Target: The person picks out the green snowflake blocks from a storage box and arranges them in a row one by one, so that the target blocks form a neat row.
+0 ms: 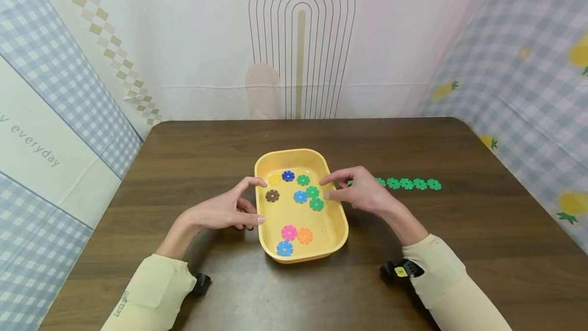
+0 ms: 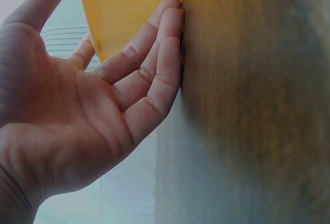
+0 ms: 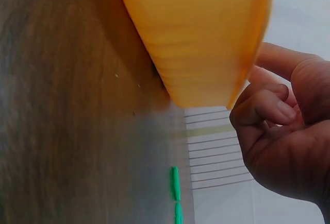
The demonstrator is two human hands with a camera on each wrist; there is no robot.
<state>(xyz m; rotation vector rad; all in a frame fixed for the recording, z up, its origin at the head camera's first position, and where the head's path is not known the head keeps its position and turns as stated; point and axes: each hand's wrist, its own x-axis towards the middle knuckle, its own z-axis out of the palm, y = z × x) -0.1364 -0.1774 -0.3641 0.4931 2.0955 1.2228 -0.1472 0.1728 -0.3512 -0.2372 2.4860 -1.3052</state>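
Note:
A yellow plastic tray (image 1: 275,257) stands on the table between both hands. Scattered inside are several flat notched snowflake discs, among them a green disc (image 1: 316,204), a pink disc (image 1: 289,232), an orange disc (image 1: 304,236) and a brown disc (image 1: 272,196). My left hand (image 1: 225,209) holds the tray's left side, index finger and thumb at the rim; in the left wrist view its other fingers (image 2: 167,69) lie against the outer wall, low by the table. Over the right rim reach the index finger and thumb of my right hand (image 1: 360,190), parted, with no disc visible between them.
Right of the tray runs a row of green discs (image 1: 406,184), its left end partly hidden behind the right hand. The brown wooden table (image 1: 206,152) ends at the back against a patterned white cloth (image 1: 197,40). A checked cloth (image 1: 528,91) hangs at the right.

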